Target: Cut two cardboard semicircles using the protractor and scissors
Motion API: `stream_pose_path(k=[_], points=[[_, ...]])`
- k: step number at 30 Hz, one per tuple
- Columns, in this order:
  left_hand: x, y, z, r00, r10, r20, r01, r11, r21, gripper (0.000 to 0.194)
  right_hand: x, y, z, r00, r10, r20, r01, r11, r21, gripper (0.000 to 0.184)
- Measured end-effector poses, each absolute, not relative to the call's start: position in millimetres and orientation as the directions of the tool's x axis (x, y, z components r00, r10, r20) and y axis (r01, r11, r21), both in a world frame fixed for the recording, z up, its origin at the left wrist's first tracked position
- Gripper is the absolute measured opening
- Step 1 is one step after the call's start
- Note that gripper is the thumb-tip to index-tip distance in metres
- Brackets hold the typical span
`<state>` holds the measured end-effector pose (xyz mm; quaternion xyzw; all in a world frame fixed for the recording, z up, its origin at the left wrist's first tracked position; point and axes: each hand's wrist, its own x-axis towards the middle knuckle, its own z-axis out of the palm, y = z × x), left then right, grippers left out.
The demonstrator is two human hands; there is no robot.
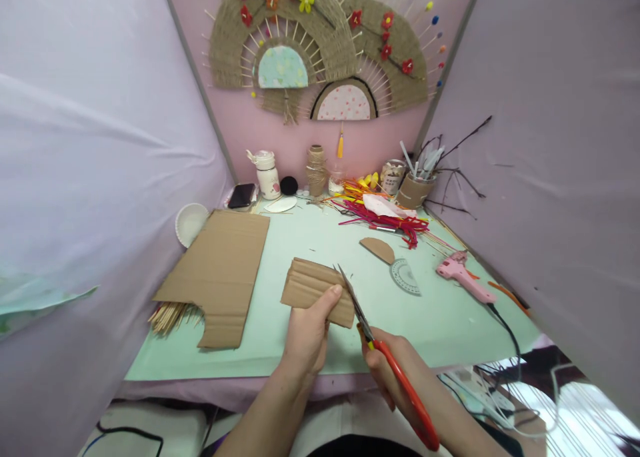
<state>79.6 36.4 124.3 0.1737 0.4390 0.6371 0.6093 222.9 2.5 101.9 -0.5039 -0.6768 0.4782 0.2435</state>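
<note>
My left hand [311, 327] grips a small creased piece of brown cardboard [313, 280], thumb on top and fingers underneath. In my right hand [387, 364] is a pair of scissors [400, 377] with red handles, its blades pointing up and away. The blades are slightly parted at the right edge of the cardboard piece; whether they touch it I cannot tell. A half-round cardboard piece [379, 249] and a clear protractor [405, 277] lie on the table just beyond the scissors.
A large cardboard sheet [225, 270] covers several thin sticks [173, 317] at left. A pink glue gun [465, 277] with its cord lies at right. Along the back stand a white bottle [267, 175], twine [316, 170], red strips [400, 224] and a pot [416, 190] with twigs.
</note>
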Motion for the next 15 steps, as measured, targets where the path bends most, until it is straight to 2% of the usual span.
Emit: stream_pose_path(k=[3,9,11,15], points=[[78.9,35.7,122.7,-0.190,0.929,-0.318,-0.634,0.131,0.762,0.057,220.8,2.6,100.8,-0.340,0.930,-0.140,0.453,0.031,-0.891,0.062],[78.3,40.1,121.6,-0.234,0.875,-0.425,-0.695,0.155,0.702,0.046,212.1,3.2,105.6,-0.287,0.937,-0.197,0.504,-0.027,-0.863,0.058],[77.6,41.5,122.0,-0.250,0.878,-0.408,-0.686,0.138,0.715,0.043,213.1,2.7,102.3,-0.336,0.928,-0.164,0.474,0.016,-0.881,0.061],[76.3,41.8,120.8,-0.226,0.913,-0.338,-0.628,0.129,0.767,0.042,221.2,0.4,94.5,-0.485,0.874,-0.041,0.308,0.126,-0.943,0.068]])
